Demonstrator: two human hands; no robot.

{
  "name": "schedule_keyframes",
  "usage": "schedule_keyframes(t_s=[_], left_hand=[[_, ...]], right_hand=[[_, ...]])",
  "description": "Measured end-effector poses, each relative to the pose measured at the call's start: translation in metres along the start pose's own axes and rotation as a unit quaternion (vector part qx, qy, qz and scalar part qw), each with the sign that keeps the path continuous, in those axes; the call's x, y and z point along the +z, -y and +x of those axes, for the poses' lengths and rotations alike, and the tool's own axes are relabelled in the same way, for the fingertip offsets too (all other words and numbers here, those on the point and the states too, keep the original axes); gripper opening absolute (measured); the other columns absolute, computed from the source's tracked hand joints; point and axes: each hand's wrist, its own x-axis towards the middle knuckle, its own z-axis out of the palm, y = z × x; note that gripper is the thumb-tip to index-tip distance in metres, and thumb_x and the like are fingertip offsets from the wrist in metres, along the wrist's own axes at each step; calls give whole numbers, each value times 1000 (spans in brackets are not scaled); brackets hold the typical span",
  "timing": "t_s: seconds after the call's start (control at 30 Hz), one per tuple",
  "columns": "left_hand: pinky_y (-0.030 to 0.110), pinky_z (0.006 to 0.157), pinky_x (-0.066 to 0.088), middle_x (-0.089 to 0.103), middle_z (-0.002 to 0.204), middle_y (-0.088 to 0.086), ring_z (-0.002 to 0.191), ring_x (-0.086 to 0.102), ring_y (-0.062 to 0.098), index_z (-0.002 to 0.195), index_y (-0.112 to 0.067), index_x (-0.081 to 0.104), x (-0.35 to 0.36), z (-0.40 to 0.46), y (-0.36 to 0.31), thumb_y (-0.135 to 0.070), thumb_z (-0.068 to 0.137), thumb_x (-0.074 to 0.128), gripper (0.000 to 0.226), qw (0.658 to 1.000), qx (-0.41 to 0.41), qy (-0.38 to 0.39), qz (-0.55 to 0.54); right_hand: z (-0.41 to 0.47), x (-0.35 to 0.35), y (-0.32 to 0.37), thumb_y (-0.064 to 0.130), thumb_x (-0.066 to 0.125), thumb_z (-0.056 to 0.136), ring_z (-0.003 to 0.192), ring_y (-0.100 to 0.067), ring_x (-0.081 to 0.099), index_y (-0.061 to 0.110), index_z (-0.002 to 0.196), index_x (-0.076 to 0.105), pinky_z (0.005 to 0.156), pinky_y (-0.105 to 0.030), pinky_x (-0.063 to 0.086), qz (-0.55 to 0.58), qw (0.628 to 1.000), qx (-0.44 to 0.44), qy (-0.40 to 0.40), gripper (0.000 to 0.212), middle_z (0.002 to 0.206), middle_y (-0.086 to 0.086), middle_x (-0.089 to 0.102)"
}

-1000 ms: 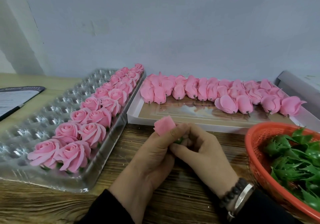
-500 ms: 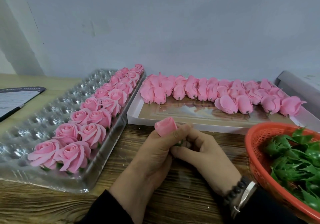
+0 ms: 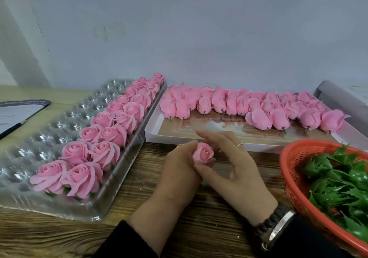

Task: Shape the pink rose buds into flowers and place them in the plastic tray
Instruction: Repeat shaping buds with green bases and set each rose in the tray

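left hand (image 3: pixel 179 170) grips pink rose (image 3: pixel 203 154) from below, near surface (image 3: pixel 199 227) front-middle | right hand (image 3: pixel 237 170) thumb under the bloom, fingers spread loose behind it | orange basket (image 3: pixel 294 170) of green leaves (image 3: pixel 338 180) at right edge | plastic tray (image 3: pixel 59 122) with 2 rows of shaped roses (image 3: pixel 107 136) at left | white tray (image 3: pixel 159 132) of buds (image 3: pixel 256 106) along back edge
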Motion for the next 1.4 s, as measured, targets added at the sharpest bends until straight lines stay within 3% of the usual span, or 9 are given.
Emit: schedule_keyframes(t_s=[0.2, 0.3, 0.4, 0.47, 0.57, 0.73, 0.87, 1.13, 1.4], left_hand=[[5, 60, 43, 65, 78, -10, 74, 61, -6, 84, -29, 61, -1, -2, -2, -2, 74, 69, 30, 998, -14, 9, 62], [17, 71, 51, 64, 95, 5, 81, 62, 9, 117, -27, 47, -1, 0, -5, 1, 71, 69, 58, 997, -71, 6, -1], [17, 75, 51, 61, 105, 12, 86, 63, 12, 132, -28, 36, -6, 2, -7, 8, 72, 67, 77, 989, -118, 36, -77], [11, 68, 49, 63, 99, 7, 80, 61, 5, 121, -18, 48, -9, 0, -9, 11, 70, 68, 62, 992, -94, 73, -41], [23, 70, 49, 67, 88, 10, 79, 60, 8, 98, -5, 61, -8, -1, -10, 15, 71, 65, 33, 994, -42, 102, -16], [16, 42, 40, 58, 51, -6, 44, 51, -1, 67, -18, 62, -8, -2, -7, 7, 79, 59, 29, 990, -60, 119, -38], [13, 42, 37, 57, 51, -9, 41, 49, -1, 63, -25, 59, -2, -3, -5, -3, 83, 63, 30, 987, -36, 149, -51], [6, 72, 44, 63, 85, -17, 89, 60, -8, 93, -24, 62, 10, -6, 1, -7, 87, 58, 19, 986, 62, 151, 16], [12, 66, 48, 67, 73, -13, 75, 63, -4, 79, -18, 63, 10, -8, -4, 14, 83, 55, 34, 986, 49, 116, -114]], right_hand=[[0, 0, -1, 22, 68, 73, 99, -1, 56, 39, 91, 66, 78, -12, 47, 35, 999, -8, 17, 24, 96, 18, 57], [0, -2, -1, 21, 69, 76, 97, -6, 58, 26, 85, 69, 70, -24, 56, 58, 998, 3, 15, 10, 94, 18, 58], [2, -4, 0, 22, 70, 75, 92, -5, 59, 21, 81, 69, 79, -13, 45, 28, 999, -28, -14, 7, 90, 13, 60], [2, -2, 1, 19, 69, 76, 93, -7, 59, 16, 81, 69, 82, -14, 44, 7, 999, -50, -11, 5, 89, 12, 61], [0, 0, 2, 15, 68, 77, 94, -7, 59, 15, 80, 69, 83, -18, 45, -18, 997, -70, 0, 3, 90, 12, 62], [0, -1, 5, 25, 63, 78, 95, -5, 57, 24, 93, 67, 84, -14, 43, -33, 995, -89, -17, 16, 93, 15, 61], [-1, -2, 11, 40, 53, 81, 100, -7, 58, 39, 109, 55, 86, -19, 45, -1, 997, -52, -54, 28, 100, 13, 63], [5, 10, 16, 42, 41, 85, 88, -4, 63, 30, 82, 69, 80, -19, 46, 26, 996, 1, -90, 30, 84, 15, 68], [4, 7, 10, 58, 54, 62, 80, 4, 63, 35, 75, 67, 69, -5, 43, 30, 996, 82, -8, 29, 80, 21, 68]])
